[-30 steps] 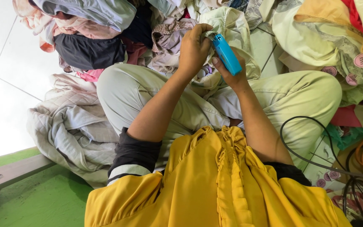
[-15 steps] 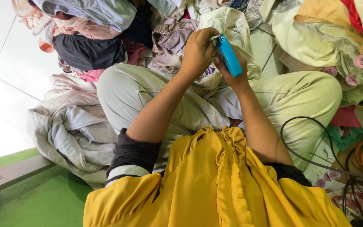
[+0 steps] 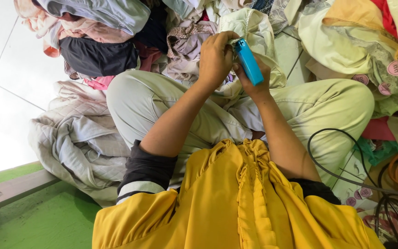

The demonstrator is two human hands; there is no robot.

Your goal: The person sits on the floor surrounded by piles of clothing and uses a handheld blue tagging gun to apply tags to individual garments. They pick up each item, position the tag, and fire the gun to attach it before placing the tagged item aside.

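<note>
OK, head view: right hand (image 3: 253, 79) is wrapped around a blue lighter (image 3: 248, 61), a slim rectangular plastic body, bright blue, tilted with its top end up-left toward the other hand; a small pale metal cap shows at that top end. Left hand (image 3: 216, 57) is closed on a fold of the pale green garment (image 3: 254, 27), pinching the fabric right at the lighter's top, so both hands meet there, touching or nearly so. All of this sits above the person's knees, over the light green trousers (image 3: 309, 110). Flame: can't tell. Labels: round pink tags (image 3: 395, 68) stuck on the pale green clothes at upper right, more round pink tags (image 3: 359, 196) on fabric at lower right near the black cable (image 3: 328, 173). Heap of mixed clothes (image 3: 97, 27) along the top, grey quilted cloth (image 3: 79, 138) at left, yellow garment (image 3: 236, 203) in the foreground.
</note>
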